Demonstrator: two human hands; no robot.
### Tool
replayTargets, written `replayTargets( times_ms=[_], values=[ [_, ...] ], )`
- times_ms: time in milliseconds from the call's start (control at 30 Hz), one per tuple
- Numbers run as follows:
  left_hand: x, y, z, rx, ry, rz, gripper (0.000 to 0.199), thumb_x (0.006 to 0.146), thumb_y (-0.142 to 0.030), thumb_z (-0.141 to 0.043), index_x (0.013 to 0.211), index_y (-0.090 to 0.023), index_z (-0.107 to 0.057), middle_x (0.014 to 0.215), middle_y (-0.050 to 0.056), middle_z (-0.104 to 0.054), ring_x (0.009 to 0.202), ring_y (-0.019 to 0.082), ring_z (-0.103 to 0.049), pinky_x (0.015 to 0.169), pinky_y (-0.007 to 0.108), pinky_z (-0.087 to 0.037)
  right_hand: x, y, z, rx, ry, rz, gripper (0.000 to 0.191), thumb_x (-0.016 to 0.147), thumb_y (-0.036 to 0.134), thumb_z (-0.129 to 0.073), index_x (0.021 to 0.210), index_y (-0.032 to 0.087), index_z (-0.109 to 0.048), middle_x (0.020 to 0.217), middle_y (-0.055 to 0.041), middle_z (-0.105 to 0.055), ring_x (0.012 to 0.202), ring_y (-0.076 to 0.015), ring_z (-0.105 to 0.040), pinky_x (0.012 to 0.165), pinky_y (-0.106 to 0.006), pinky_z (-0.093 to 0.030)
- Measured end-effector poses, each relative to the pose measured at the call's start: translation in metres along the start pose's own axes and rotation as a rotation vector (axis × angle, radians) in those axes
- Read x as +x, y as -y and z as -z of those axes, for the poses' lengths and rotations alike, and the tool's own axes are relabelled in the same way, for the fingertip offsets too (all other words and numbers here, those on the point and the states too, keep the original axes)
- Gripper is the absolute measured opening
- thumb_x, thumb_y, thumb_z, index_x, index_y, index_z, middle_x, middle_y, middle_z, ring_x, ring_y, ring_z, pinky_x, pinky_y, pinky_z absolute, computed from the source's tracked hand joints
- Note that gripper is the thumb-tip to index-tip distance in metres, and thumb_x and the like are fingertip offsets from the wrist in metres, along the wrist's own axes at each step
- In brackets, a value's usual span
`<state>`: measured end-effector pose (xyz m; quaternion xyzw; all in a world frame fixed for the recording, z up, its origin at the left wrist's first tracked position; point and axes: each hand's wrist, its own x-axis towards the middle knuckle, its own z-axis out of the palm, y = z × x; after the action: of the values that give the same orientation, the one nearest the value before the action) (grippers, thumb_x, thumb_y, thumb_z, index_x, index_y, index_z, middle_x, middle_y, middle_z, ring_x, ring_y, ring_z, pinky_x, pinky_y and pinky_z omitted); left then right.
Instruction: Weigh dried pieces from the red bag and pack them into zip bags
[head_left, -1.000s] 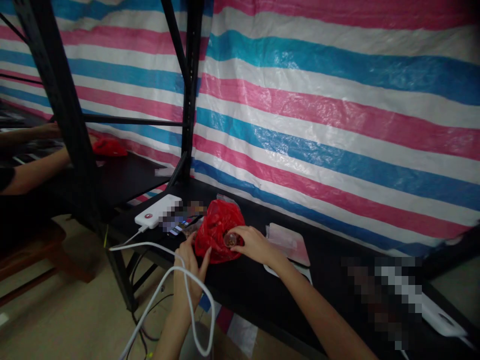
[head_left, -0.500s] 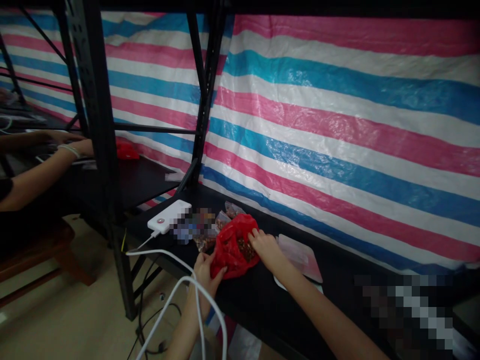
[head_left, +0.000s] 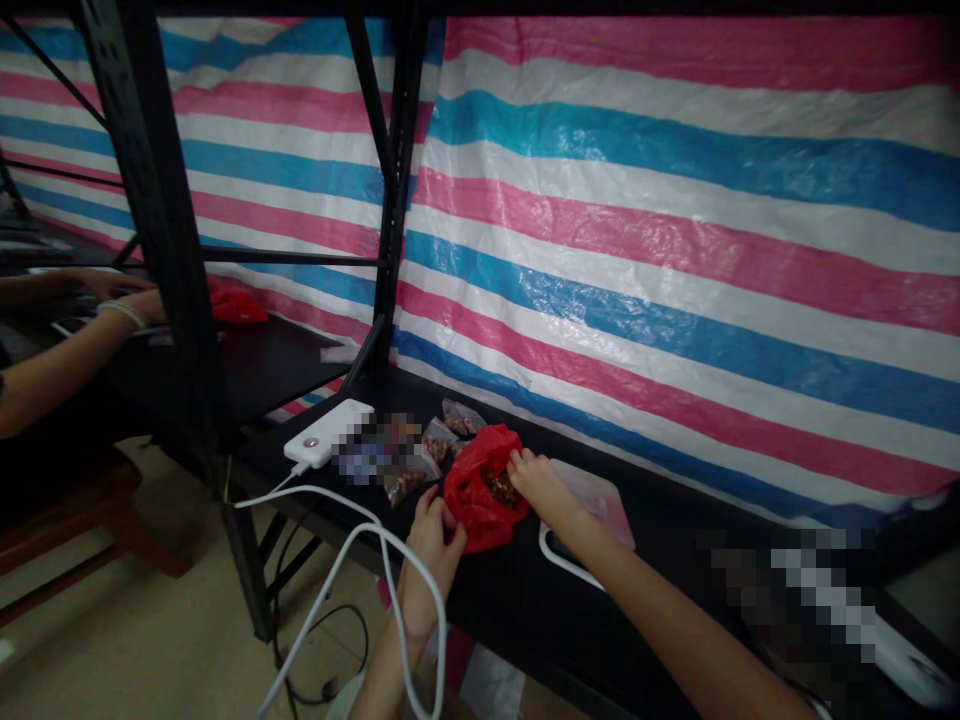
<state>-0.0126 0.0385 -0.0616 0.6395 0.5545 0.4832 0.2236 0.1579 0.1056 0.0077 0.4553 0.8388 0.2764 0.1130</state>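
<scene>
A red plastic bag (head_left: 480, 505) stands open on the black shelf, with small brown pieces (head_left: 501, 487) inside. My right hand (head_left: 536, 480) grips the bag's right rim with bent fingers. At the bag's lower left is my left hand (head_left: 436, 535), its thumb and fingers apart beside the red plastic. Small clear bags of brown pieces (head_left: 406, 484) lie left of and behind the red bag. Under my right forearm, a flat white-edged thing (head_left: 551, 548) is partly hidden, with clear and pinkish plastic packets (head_left: 600, 500) by it.
A white power bank (head_left: 328, 432) with a white cable (head_left: 330, 492) lies at the left; the cable loops over my left forearm. A black metal post (head_left: 161, 220) rises at left. Beyond it, another person's arms (head_left: 82, 335) reach over a black shelf near a red bag (head_left: 238, 304).
The view has shifted slightly. My left hand has come away from the red bag's left side, and its fingers have opened. My right hand remains at the rim.
</scene>
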Motion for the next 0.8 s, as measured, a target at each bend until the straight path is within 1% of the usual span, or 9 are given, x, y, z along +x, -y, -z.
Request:
replayTargets(
  times_ms=[100, 200, 267, 300, 400, 500, 633, 733, 800],
  values=[
    [0.001, -0.001, 0.001, 0.004, -0.012, -0.028, 0.003, 0.073, -0.016, -0.052, 0.075, -0.017, -0.050, 0.088, 0.009, -0.057, 0.113, 0.029, -0.048, 0.089, 0.045, -0.043, -0.004, -0.001, -0.001, 0.013, -0.002, -0.018, 0.027, 0.076, -0.004, -0.042, 0.089, 0.009, -0.062, 0.085, -0.0154, -0.061, 0.078, -0.0242, -0.057, 0.056, -0.031, -0.044],
    [0.006, -0.021, 0.009, 0.104, -0.208, -0.134, 0.036, 0.076, -0.023, -0.055, 0.110, -0.014, -0.045, 0.120, 0.015, -0.044, 0.120, 0.030, -0.039, 0.093, 0.048, -0.038, -0.006, 0.000, -0.001, 0.030, 0.013, -0.023, 0.026, 0.078, -0.003, -0.041, 0.089, 0.009, -0.061, 0.083, -0.0156, -0.062, 0.076, -0.0238, -0.058, 0.056, -0.031, -0.043],
    [0.018, -0.043, 0.014, 0.231, -0.243, -0.284, 0.038, 0.081, -0.020, -0.049, 0.118, -0.018, -0.041, 0.129, 0.014, -0.036, 0.121, 0.027, -0.036, 0.096, 0.046, -0.034, -0.006, -0.002, -0.001, 0.046, 0.028, -0.019, 0.027, 0.078, -0.002, -0.041, 0.090, 0.010, -0.062, 0.084, -0.0154, -0.063, 0.076, -0.0230, -0.058, 0.056, -0.030, -0.043],
    [0.028, -0.054, 0.014, 0.310, -0.169, -0.415, 0.034, 0.083, -0.016, -0.046, 0.117, -0.021, -0.044, 0.128, 0.011, -0.039, 0.119, 0.025, -0.038, 0.096, 0.043, -0.034, -0.005, -0.003, -0.001, 0.055, 0.035, -0.015, 0.027, 0.078, -0.002, -0.041, 0.090, 0.011, -0.062, 0.086, -0.0151, -0.064, 0.076, -0.0226, -0.058, 0.056, -0.030, -0.043],
    [0.070, -0.074, 0.004, 0.535, 0.233, -0.880, 0.025, 0.085, -0.012, -0.043, 0.105, -0.021, -0.053, 0.111, 0.007, -0.053, 0.107, 0.021, -0.045, 0.092, 0.037, -0.033, -0.004, -0.007, -0.004, 0.078, 0.056, -0.015, 0.029, 0.077, -0.004, -0.041, 0.090, 0.011, -0.063, 0.088, -0.0149, -0.065, 0.077, -0.0227, -0.059, 0.057, -0.030, -0.043],
    [0.109, -0.066, -0.020, 0.722, 0.404, -1.018, 0.018, 0.083, -0.011, -0.047, 0.094, -0.019, -0.058, 0.096, 0.007, -0.058, 0.096, 0.021, -0.048, 0.083, 0.035, -0.035, -0.005, -0.010, -0.006, 0.098, 0.067, -0.021, 0.028, 0.076, -0.004, -0.043, 0.088, 0.010, -0.064, 0.083, -0.0148, -0.066, 0.076, -0.0241, -0.059, 0.057, -0.031, -0.043],
    [0.135, -0.044, -0.039, 0.782, 0.453, -1.130, 0.018, 0.078, -0.004, -0.049, 0.076, -0.018, -0.060, 0.084, 0.008, -0.059, 0.091, 0.021, -0.049, 0.075, 0.031, -0.034, -0.006, -0.013, -0.007, 0.106, 0.036, -0.020, 0.025, 0.077, -0.001, -0.045, 0.086, 0.010, -0.065, 0.084, -0.0141, -0.066, 0.082, -0.0255, -0.058, 0.059, -0.033, -0.043],
    [0.138, -0.039, -0.036, 0.820, 0.406, -1.183, 0.020, 0.078, -0.001, -0.047, 0.072, -0.016, -0.059, 0.081, 0.008, -0.058, 0.090, 0.022, -0.049, 0.075, 0.031, -0.033, -0.004, -0.014, -0.005, 0.101, 0.017, -0.025, 0.022, 0.078, 0.001, -0.046, 0.083, 0.010, -0.066, 0.085, -0.0143, -0.066, 0.083, -0.0256, -0.057, 0.062, -0.034, -0.043],
    [0.138, -0.041, -0.031, 0.845, 0.347, -1.158, 0.017, 0.080, -0.004, -0.046, 0.077, -0.015, -0.059, 0.084, 0.009, -0.058, 0.090, 0.022, -0.048, 0.075, 0.032, -0.033, -0.003, -0.014, -0.004, 0.100, 0.016, -0.034, 0.021, 0.079, 0.002, -0.047, 0.081, 0.010, -0.066, 0.083, -0.0146, -0.066, 0.083, -0.0253, -0.056, 0.063, -0.035, -0.042]
  ],
)
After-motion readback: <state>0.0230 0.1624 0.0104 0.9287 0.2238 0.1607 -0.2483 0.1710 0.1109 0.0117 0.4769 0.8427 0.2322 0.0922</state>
